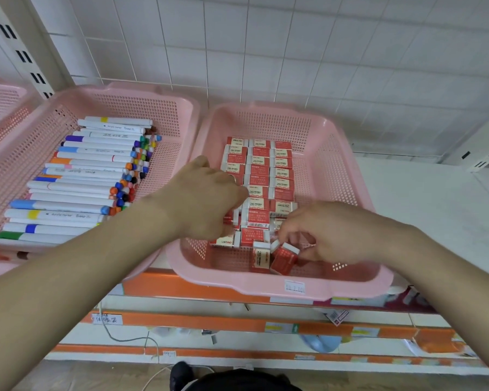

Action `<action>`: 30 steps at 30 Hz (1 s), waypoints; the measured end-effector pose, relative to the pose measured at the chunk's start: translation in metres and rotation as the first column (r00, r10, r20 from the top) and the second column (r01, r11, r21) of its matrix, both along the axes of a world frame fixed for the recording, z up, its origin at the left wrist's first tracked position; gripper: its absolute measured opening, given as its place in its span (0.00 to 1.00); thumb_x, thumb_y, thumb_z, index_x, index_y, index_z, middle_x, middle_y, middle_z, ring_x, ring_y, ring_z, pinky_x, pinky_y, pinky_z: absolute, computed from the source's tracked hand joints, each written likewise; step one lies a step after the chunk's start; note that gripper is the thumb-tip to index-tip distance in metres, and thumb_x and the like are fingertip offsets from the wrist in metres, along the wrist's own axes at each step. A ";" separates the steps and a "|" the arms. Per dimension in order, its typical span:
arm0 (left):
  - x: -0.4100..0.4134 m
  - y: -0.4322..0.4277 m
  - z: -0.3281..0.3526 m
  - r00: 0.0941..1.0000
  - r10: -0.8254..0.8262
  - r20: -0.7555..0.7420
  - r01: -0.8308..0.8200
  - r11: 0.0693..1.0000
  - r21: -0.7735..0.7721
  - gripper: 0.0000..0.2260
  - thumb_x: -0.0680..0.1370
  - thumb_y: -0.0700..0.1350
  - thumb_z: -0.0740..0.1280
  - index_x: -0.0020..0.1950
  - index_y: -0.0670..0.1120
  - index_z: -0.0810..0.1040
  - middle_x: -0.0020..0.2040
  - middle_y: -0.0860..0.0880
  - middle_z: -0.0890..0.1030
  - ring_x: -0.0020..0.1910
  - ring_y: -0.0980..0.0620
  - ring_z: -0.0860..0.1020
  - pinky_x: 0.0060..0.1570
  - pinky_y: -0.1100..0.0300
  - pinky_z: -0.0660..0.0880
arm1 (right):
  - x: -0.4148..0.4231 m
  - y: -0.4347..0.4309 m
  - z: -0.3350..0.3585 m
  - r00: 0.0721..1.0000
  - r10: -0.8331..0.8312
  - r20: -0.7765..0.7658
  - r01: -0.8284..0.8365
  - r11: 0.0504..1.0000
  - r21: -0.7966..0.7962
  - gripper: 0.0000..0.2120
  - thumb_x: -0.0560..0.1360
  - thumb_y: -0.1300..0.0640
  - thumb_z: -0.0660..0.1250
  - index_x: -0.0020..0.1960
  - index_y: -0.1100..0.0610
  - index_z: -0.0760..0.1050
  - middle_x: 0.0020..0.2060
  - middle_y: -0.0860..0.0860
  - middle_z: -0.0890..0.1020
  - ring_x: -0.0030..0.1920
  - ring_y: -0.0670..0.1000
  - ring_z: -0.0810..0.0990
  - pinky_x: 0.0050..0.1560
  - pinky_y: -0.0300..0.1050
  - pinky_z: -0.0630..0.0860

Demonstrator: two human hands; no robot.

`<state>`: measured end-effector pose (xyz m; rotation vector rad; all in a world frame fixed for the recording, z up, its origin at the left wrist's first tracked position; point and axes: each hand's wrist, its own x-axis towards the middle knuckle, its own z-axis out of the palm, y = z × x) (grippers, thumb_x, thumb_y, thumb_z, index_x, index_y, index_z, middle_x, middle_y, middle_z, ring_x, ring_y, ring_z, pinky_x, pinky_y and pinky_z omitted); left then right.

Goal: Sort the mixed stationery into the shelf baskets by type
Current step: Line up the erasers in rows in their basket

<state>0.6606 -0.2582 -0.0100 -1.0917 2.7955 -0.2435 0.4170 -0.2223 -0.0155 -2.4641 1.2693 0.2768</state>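
Note:
A pink mesh basket (pixel 336 176) on the shelf holds several red-and-cream 2B erasers (pixel 259 182) laid in neat rows. My left hand (pixel 206 198) reaches into the basket's left side, fingers curled down onto erasers at the row's near end. My right hand (pixel 325 232) is at the basket's near right, fingers curled around a few loose erasers (pixel 283 256) that lie tilted near the front wall. A second pink basket (pixel 141 100) to the left holds several white acrylic markers (pixel 79 176) with coloured caps, lined up side by side.
A third pink basket (pixel 0 103) shows at the far left edge. White shelf surface (pixel 435 210) lies to the right of the eraser basket. Orange-edged lower shelves (pixel 209 323) with price tags sit below, and a slotted upright (pixel 20 46) stands at the back left.

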 end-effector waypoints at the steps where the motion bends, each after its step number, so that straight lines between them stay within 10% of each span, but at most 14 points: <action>1: -0.001 0.002 0.001 0.998 -0.044 -0.036 0.045 0.999 0.027 0.12 0.74 0.59 0.66 0.51 0.54 0.73 0.42 0.58 0.70 0.48 0.53 0.74 0.57 0.54 0.66 | -0.002 0.001 0.003 1.000 0.004 0.005 -0.004 1.000 -0.006 0.15 0.72 0.51 0.74 0.57 0.41 0.77 0.45 0.36 0.77 0.41 0.33 0.72 0.40 0.37 0.69; 11: -0.036 0.021 -0.004 0.960 -0.276 -0.049 0.280 0.935 0.219 0.20 0.77 0.43 0.66 0.67 0.60 0.76 0.60 0.58 0.79 0.59 0.54 0.75 0.60 0.58 0.62 | -0.006 -0.003 0.015 0.976 -0.153 -0.155 0.091 0.934 -0.346 0.20 0.69 0.37 0.72 0.35 0.45 0.62 0.36 0.42 0.72 0.38 0.49 0.72 0.30 0.42 0.58; 19: -0.031 0.021 -0.009 0.955 -0.296 -0.004 0.291 0.936 0.198 0.26 0.75 0.37 0.63 0.69 0.59 0.73 0.65 0.56 0.78 0.62 0.48 0.75 0.64 0.54 0.68 | 0.011 -0.004 0.009 0.964 -0.246 -0.099 0.195 0.910 -0.365 0.14 0.66 0.37 0.76 0.42 0.45 0.78 0.30 0.42 0.60 0.29 0.48 0.62 0.28 0.40 0.52; 24: -0.014 0.022 0.001 0.958 -0.167 -0.235 0.230 0.935 0.271 0.04 0.74 0.48 0.70 0.49 0.53 0.81 0.43 0.56 0.80 0.45 0.51 0.77 0.50 0.54 0.75 | 0.010 0.008 0.018 0.961 -0.267 -0.065 0.234 0.919 -0.316 0.13 0.69 0.37 0.73 0.35 0.43 0.75 0.29 0.41 0.64 0.29 0.41 0.62 0.28 0.40 0.55; 27: 0.003 0.012 0.006 0.992 -0.051 -0.117 0.072 0.981 0.181 0.11 0.73 0.59 0.71 0.48 0.54 0.80 0.38 0.60 0.73 0.43 0.54 0.75 0.44 0.59 0.70 | 0.021 0.022 0.023 0.980 -0.200 -0.017 0.195 0.968 -0.155 0.15 0.72 0.38 0.71 0.33 0.23 0.69 0.29 0.40 0.63 0.28 0.40 0.63 0.28 0.39 0.57; 30: 0.008 0.012 0.007 0.999 -0.015 -0.035 0.017 0.998 0.067 0.13 0.73 0.62 0.70 0.42 0.56 0.72 0.33 0.59 0.63 0.39 0.52 0.69 0.42 0.59 0.63 | 0.031 0.026 0.008 0.970 -0.148 -0.192 0.122 0.982 -0.142 0.07 0.75 0.45 0.67 0.41 0.46 0.75 0.33 0.44 0.62 0.30 0.43 0.60 0.32 0.42 0.62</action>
